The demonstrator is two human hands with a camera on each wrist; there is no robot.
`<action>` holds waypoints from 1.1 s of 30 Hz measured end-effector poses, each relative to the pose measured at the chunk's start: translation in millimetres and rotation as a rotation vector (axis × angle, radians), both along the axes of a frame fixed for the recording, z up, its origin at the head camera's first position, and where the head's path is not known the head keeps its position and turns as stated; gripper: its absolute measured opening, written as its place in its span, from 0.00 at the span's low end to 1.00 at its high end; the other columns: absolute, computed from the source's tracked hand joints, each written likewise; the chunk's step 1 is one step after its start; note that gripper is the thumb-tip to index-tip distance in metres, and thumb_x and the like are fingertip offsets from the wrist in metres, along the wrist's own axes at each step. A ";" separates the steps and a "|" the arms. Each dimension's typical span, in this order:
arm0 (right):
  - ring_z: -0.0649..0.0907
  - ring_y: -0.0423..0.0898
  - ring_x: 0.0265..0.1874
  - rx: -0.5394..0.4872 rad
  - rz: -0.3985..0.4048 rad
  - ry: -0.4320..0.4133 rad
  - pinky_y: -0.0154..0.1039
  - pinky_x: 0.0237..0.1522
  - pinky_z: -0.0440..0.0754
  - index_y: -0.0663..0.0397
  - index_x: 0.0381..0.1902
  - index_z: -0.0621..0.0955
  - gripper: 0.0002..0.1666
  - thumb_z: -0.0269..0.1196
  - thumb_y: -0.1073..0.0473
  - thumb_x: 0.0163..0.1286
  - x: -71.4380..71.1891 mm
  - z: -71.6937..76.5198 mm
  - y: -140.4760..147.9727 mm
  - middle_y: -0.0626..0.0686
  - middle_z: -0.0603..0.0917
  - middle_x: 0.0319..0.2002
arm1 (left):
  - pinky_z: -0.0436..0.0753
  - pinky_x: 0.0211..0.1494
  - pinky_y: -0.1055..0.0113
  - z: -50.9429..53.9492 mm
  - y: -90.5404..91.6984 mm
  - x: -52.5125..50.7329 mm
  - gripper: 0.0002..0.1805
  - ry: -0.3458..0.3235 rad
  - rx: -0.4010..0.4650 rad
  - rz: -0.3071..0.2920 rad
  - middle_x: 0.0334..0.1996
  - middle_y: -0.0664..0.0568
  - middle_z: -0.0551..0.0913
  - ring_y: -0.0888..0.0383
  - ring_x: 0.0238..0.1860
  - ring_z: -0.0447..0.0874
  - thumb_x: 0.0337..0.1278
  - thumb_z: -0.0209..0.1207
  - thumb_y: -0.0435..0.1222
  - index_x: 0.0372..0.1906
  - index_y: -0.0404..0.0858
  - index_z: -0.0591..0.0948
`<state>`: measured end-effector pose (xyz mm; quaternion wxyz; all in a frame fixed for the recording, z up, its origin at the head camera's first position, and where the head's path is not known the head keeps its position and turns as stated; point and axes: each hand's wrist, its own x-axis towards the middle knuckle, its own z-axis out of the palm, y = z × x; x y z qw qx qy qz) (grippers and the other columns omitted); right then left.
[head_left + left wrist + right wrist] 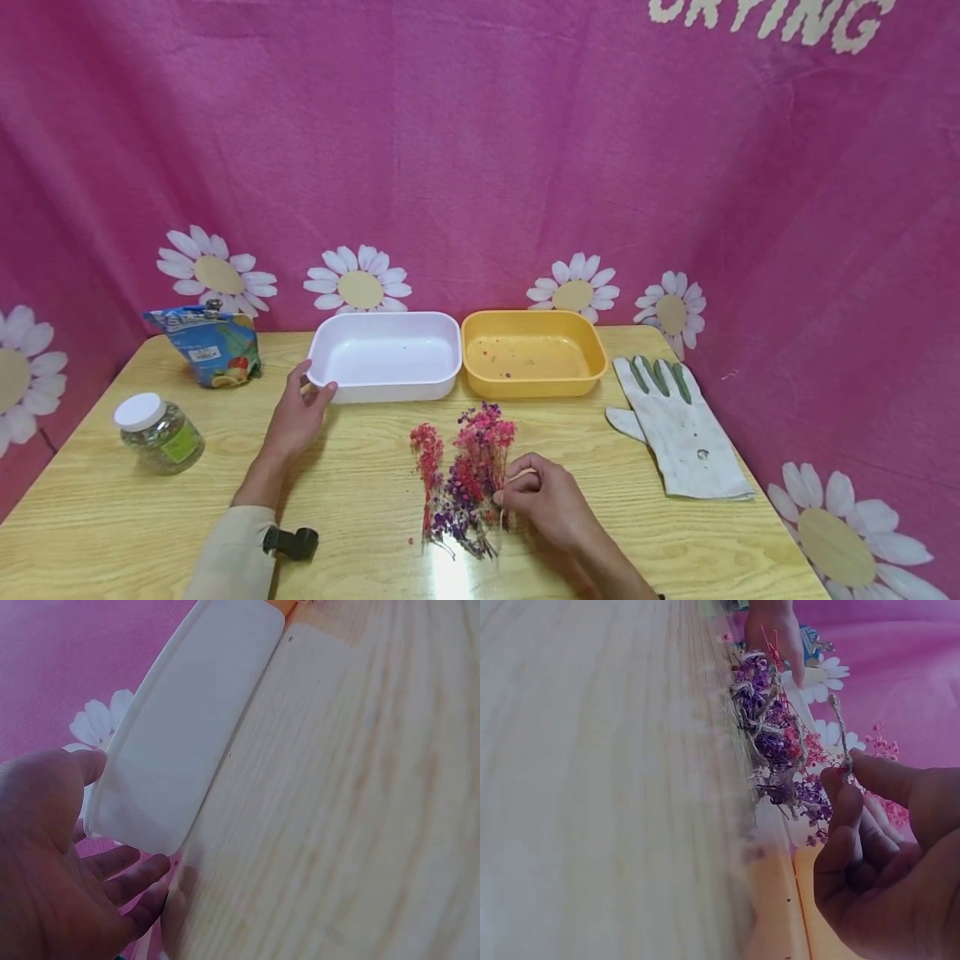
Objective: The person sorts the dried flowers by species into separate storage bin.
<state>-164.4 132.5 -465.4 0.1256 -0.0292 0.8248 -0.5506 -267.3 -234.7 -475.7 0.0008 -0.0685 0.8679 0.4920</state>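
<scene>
My left hand (298, 417) grips the left near corner of the white plastic tub (393, 392), thumb on the rim; in the left wrist view the thumb touches the tub's rim and the other fingers curve around its end. With thumb and forefinger my right hand (547, 500) pinches a short piece of twisted twine (841, 727) beside the dried flowers. Those pink and purple dried flowers (480, 442) lie in small bunches on the table, stems toward me. Pale twine (761, 724) winds around some stems in the right wrist view.
Right of the white tub stands a yellow tub (536, 388) with a few small bits inside. A white work glove (690, 454) lies at the right. On the left are a lidded jar (168, 442) and a blue pouch (217, 346). A pink curtain (465, 167) hangs behind the wooden table (360, 517).
</scene>
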 end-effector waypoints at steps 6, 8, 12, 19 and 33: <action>0.83 0.41 0.29 -0.013 0.007 -0.032 0.32 0.32 0.79 0.60 0.45 0.83 0.20 0.72 0.58 0.55 -1.0 -1.8 0.6 0.52 0.87 0.30 | 0.65 0.72 0.48 -0.4 -0.4 0.7 0.43 -0.015 0.003 -0.003 0.75 0.34 0.52 0.38 0.73 0.58 0.70 0.45 0.55 0.77 0.43 0.38; 0.82 0.41 0.28 0.011 0.010 -0.036 0.32 0.30 0.79 0.58 0.41 0.85 0.16 0.72 0.58 0.55 -0.5 -2.4 0.7 0.50 0.87 0.30 | 0.65 0.72 0.48 -0.7 -0.7 0.3 0.43 -0.011 0.006 -0.004 0.75 0.34 0.52 0.38 0.73 0.58 0.71 0.45 0.55 0.77 0.43 0.38; 0.81 0.41 0.30 0.047 0.034 -0.028 0.33 0.31 0.79 0.56 0.40 0.86 0.14 0.71 0.57 0.57 -0.2 -3.8 1.9 0.50 0.87 0.33 | 0.65 0.72 0.48 -1.1 -0.8 -0.1 0.43 -0.003 0.009 -0.008 0.75 0.34 0.52 0.38 0.73 0.58 0.71 0.45 0.54 0.77 0.42 0.38; 0.78 0.44 0.33 0.045 0.048 -0.048 0.37 0.35 0.75 0.54 0.38 0.85 0.12 0.69 0.54 0.58 -0.4 -3.8 5.6 0.49 0.84 0.33 | 0.63 0.72 0.48 -1.1 -1.0 0.1 0.43 -0.004 0.010 -0.009 0.75 0.34 0.51 0.38 0.73 0.57 0.71 0.45 0.54 0.77 0.42 0.38; 0.78 0.44 0.34 -0.175 0.029 -0.120 0.34 0.36 0.76 0.66 0.48 0.80 0.18 0.65 0.58 0.64 -4.3 -0.2 8.3 0.53 0.83 0.39 | 0.63 0.72 0.48 -1.6 -0.2 -0.7 0.43 -0.018 0.012 -0.007 0.76 0.34 0.50 0.38 0.74 0.55 0.71 0.44 0.54 0.77 0.43 0.37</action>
